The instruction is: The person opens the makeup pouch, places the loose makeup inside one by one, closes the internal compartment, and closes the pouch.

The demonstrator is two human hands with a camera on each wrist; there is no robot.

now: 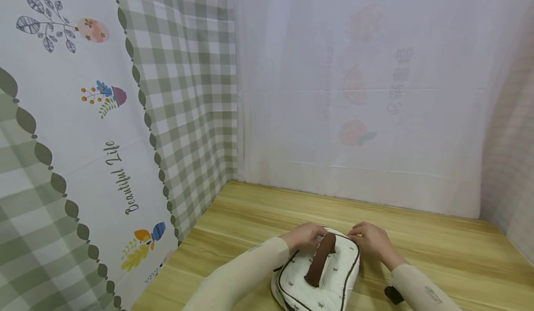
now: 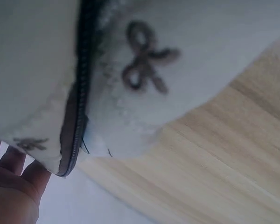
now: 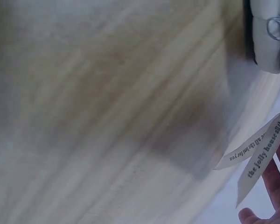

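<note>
A white quilted cosmetic bag (image 1: pixel 340 274) with small brown bows, dark piping and a brown top handle (image 1: pixel 321 260) lies on the table. My left hand (image 1: pixel 306 235) grips its far left edge, close to the handle's far end. In the left wrist view, fingers (image 2: pixel 35 177) lie against the bag's end beside the dark zipper (image 2: pixel 81 93). At the far right corner, my right hand (image 1: pixel 372 240) pinches with thumb and forefinger. A printed ribbon (image 3: pixel 261 161) hangs from that hand's fingers in the right wrist view; the pinching tips are hidden. A metal ring (image 3: pixel 275 29) shows on the bag's side.
The wood-grain table (image 1: pixel 233 218) runs back to a white hanging cloth (image 1: pixel 292 116). A green checked cloth (image 1: pixel 183 93) hangs along the left side. Beside my right sleeve is a small black object (image 1: pixel 393 295).
</note>
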